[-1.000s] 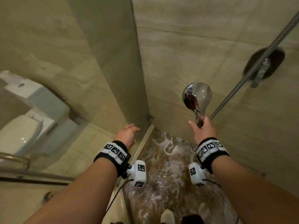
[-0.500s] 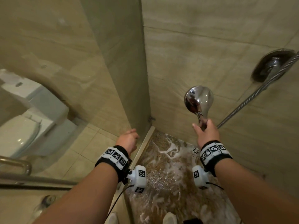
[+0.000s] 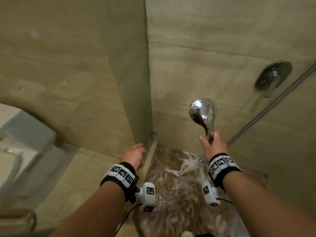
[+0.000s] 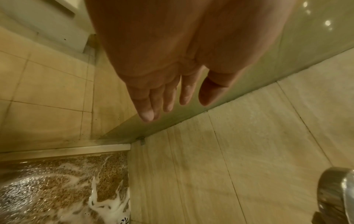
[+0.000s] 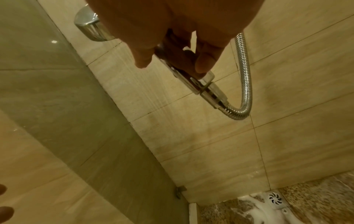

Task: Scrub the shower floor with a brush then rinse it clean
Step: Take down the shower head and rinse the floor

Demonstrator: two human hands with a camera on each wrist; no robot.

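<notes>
- Rinsing underway, judging by foam streaks across the wet shower floor (image 3: 179, 194).
- Right hand (image 3: 214, 144) wrapped round the handle of the shower head (image 3: 203, 111), raised above the floor drain (image 3: 201, 160), face angled down, likely to drive suds toward that drain.
- Hose (image 5: 243, 75) looping off the handle's end, slack.
- Left hand (image 3: 135, 155) empty, fingers (image 4: 151, 104) straight, hovering left of the drain beside the glass panel (image 3: 102, 82).
- No brush in view.
</notes>
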